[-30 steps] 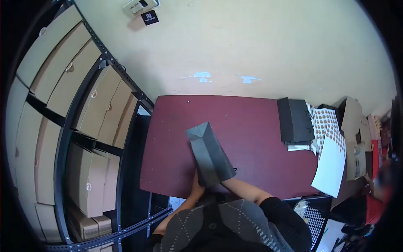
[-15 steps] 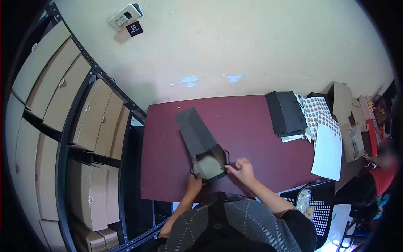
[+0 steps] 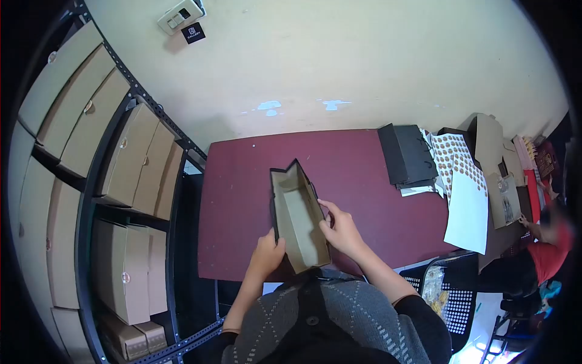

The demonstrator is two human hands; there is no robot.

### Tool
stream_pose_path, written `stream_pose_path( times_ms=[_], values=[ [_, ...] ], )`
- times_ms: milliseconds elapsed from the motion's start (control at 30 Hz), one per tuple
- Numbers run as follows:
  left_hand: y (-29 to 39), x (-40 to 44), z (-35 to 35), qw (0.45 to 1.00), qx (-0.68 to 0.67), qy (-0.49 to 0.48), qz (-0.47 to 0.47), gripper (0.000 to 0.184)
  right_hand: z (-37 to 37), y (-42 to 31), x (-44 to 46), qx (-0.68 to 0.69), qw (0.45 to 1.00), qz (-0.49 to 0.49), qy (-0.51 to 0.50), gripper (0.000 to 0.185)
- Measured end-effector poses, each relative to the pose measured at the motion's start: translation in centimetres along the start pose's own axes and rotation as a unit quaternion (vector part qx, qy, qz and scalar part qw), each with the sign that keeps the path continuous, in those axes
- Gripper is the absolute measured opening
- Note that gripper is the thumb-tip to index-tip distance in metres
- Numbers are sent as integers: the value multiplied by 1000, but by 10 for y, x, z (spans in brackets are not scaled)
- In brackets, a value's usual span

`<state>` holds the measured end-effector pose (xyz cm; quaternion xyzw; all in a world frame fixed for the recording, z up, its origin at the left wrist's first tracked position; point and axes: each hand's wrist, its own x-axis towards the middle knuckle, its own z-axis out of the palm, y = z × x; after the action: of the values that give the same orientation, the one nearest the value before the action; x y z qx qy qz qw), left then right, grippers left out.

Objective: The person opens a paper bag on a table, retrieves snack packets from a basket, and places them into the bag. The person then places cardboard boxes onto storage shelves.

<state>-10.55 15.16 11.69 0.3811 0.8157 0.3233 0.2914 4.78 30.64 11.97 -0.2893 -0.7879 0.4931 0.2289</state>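
Note:
Between my two hands is a dark paper gift bag, its mouth opened wide and its pale tan inside facing up at me. My left hand is closed on the bag's left side wall, thumb near the edge. On the other side, my right hand pinches the right wall with bent fingers. The bag's lower end reaches close to my body at the table's near edge. Its cord handles are mostly hidden.
The maroon table carries a stack of flat dark bags, sticker sheets and a white sheet. Shelves with cardboard boxes stand left. A black basket is at lower right, near a person in red.
The bag has turned so its open mouth faces up instead of towards me. Both hands have moved up from the mouth and handles to its side walls.

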Motion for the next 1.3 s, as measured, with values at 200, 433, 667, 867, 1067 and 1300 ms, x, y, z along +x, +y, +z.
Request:
stream_pose_path(
  times_ms=[200,433,667,867,1067,1300],
  values=[
    [-37,25,38,991,119,44,-31,43,9,46,-4,-152,985,54,-56,46],
    [-21,18,25,995,57,67,-39,53,8,49,-17,-150,982,97,-68,55],
    [26,43,-5,970,101,167,147,53,8,36,-10,-159,987,22,-28,64],
    [40,135,7,857,328,211,336,60,13,28,-14,-148,988,20,-35,60],
    [12,198,31,913,338,53,220,18,3,33,-24,-86,996,-4,-10,53],
    [7,204,33,884,310,87,340,13,-10,38,-27,-60,997,54,-4,45]
  ],
)
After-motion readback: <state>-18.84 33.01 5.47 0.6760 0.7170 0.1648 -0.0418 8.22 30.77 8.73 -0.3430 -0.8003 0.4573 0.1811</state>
